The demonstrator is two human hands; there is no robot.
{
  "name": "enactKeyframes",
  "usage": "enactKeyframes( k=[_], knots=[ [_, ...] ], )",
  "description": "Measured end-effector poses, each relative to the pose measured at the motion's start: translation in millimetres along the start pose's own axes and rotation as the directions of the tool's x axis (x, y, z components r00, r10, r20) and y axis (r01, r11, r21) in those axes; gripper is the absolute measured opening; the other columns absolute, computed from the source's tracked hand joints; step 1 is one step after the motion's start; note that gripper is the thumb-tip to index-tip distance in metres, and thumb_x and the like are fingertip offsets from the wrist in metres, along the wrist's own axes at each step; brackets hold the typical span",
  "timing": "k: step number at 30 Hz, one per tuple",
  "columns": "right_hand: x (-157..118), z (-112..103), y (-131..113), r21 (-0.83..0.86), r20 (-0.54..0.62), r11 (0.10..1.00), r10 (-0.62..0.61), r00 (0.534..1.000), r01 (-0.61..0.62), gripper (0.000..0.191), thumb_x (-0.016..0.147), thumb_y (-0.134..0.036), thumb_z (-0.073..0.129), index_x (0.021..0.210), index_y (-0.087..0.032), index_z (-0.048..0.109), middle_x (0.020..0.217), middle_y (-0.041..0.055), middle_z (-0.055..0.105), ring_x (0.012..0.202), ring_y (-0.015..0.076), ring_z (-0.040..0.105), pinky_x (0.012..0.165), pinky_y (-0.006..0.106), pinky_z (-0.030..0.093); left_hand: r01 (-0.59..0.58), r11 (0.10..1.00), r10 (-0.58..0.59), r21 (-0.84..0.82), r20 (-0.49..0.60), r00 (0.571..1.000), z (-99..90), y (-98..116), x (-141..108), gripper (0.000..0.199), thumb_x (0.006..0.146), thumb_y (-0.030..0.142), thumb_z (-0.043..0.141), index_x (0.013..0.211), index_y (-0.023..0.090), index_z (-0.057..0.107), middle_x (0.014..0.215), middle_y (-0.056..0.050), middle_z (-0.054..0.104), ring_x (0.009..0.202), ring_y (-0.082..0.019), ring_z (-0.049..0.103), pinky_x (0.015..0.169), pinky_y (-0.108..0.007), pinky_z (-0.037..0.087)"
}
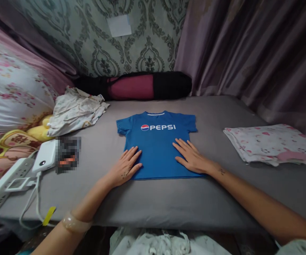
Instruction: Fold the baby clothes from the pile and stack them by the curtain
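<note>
A small blue T-shirt with a white "PEPSI" print lies spread face up, its collar pointing away from me and its hem towards me. My left hand rests flat on the shirt's lower left side, fingers stretched out. On the lower right side my right hand lies flat too, its fingers apart. Neither hand grips the fabric. Both short sleeves are spread outwards, and the cloth looks smooth.
The shirt lies on a grey sheet. Folded printed cloth sits at right, crumpled cloth at left. Near a power strip are a white power bank and cables. A black and red long bag lies along the wall.
</note>
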State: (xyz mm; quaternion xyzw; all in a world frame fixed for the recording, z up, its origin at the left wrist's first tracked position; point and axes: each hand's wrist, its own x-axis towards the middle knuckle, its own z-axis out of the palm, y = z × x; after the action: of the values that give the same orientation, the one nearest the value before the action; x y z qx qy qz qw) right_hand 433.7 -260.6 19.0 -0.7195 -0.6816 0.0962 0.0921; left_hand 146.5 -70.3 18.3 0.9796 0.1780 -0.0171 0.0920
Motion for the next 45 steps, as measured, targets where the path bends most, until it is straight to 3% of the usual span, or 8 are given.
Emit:
enactKeyframes(
  k=[10,15,20,25,27,32,38,45],
  knots=[
    [-37.7,-7.8,-30.8,0.057,0.013,0.996,-0.062,0.998,0.062,0.056,0.099,-0.043,0.035,0.152,-0.027,0.024,0.159,0.0071,0.018,0.146,0.0262,0.014,0.118,0.053,0.013,0.075,0.997,-0.075,0.000,-0.022,0.997,-3.3,7.3,-20.3,0.056,0.099,0.050,0.025,0.145,0.022,0.039,0.152,-0.010,0.038,0.143,-0.027,0.029,0.116,-0.057,0.015],
    [-38.0,-10.0,-70.3,0.130,0.082,0.973,-0.200,0.976,0.189,0.055,0.097,-0.037,0.042,0.150,-0.028,0.030,0.159,0.0063,0.018,0.146,0.0251,0.013,0.118,0.051,0.012,-0.080,0.986,0.084,-0.148,0.021,0.996,-2.6,44.6,-0.6,0.051,0.100,0.045,0.025,0.146,0.026,0.037,0.156,-0.008,0.030,0.145,-0.024,0.023,0.118,-0.052,0.017],
    [-48.9,-9.7,-76.0,0.215,0.081,0.959,-0.204,0.976,0.182,0.058,0.094,-0.038,0.049,0.149,-0.027,0.034,0.158,0.0069,0.022,0.146,0.0263,0.015,0.118,0.051,0.008,-0.135,0.967,0.171,-0.218,0.152,0.974,-9.3,48.1,1.0,0.045,0.101,0.038,0.029,0.145,0.036,0.038,0.159,-0.006,0.021,0.147,-0.027,0.014,0.116,-0.055,0.015],
    [-52.5,-22.9,-51.5,0.415,-0.037,0.905,-0.085,0.996,0.093,0.034,0.095,-0.038,0.047,0.121,-0.025,0.066,0.135,0.0049,0.058,0.128,0.0194,0.050,0.109,0.035,0.034,-0.182,0.936,0.264,-0.301,0.262,0.928,-42.6,42.8,13.2,0.035,0.097,0.043,0.042,0.122,0.036,0.064,0.152,-0.005,0.039,0.143,-0.031,0.028,0.115,-0.053,0.021],
    [-49.7,-26.8,-38.1,0.448,-0.156,0.891,0.155,0.976,-0.070,0.032,0.096,-0.037,0.043,0.109,-0.024,0.070,0.117,0.0044,0.069,0.108,0.0176,0.062,0.095,0.030,0.045,-0.226,0.903,0.330,-0.365,0.254,0.909,-53.3,46.7,29.8,0.035,0.096,0.046,0.043,0.103,0.028,0.073,0.140,-0.007,0.053,0.134,-0.028,0.043,0.113,-0.045,0.028],
    [-42.5,-22.4,-10.0,0.253,-0.172,0.778,0.622,0.764,-0.576,0.031,0.094,-0.036,0.042,0.097,-0.022,0.070,0.088,0.0075,0.073,0.080,0.0213,0.067,0.067,0.029,0.043,-0.283,0.794,0.406,-0.538,0.121,0.906,-60.8,71.4,99.6,0.038,0.094,0.044,0.046,0.103,0.016,0.071,0.099,-0.008,0.072,0.086,-0.019,0.066,0.076,-0.025,0.049],
    [-38.5,-10.7,-5.8,0.113,-0.100,0.724,0.689,0.717,-0.680,0.038,0.094,-0.044,0.042,0.083,-0.020,0.070,0.083,0.0126,0.072,0.077,0.0242,0.068,0.060,0.030,0.038,-0.323,0.810,0.350,-0.490,-0.040,0.936,-48.0,117.7,205.7,0.024,0.088,0.025,0.053,0.094,0.015,0.073,0.090,-0.006,0.073,0.081,-0.018,0.064,0.076,-0.023,0.046],
    [-41.9,-12.7,-11.9,0.202,-0.072,0.737,0.668,0.741,-0.645,0.032,0.091,-0.045,0.050,0.075,-0.021,0.065,0.075,0.0083,0.070,0.068,0.0207,0.065,0.056,0.028,0.033,-0.048,0.949,0.034,-0.311,-0.050,0.998,-17.6,158.5,293.8,0.024,0.086,0.024,0.056,0.103,0.013,0.070,0.109,-0.014,0.067,0.105,-0.024,0.061,0.090,-0.030,0.046]
  ],
)
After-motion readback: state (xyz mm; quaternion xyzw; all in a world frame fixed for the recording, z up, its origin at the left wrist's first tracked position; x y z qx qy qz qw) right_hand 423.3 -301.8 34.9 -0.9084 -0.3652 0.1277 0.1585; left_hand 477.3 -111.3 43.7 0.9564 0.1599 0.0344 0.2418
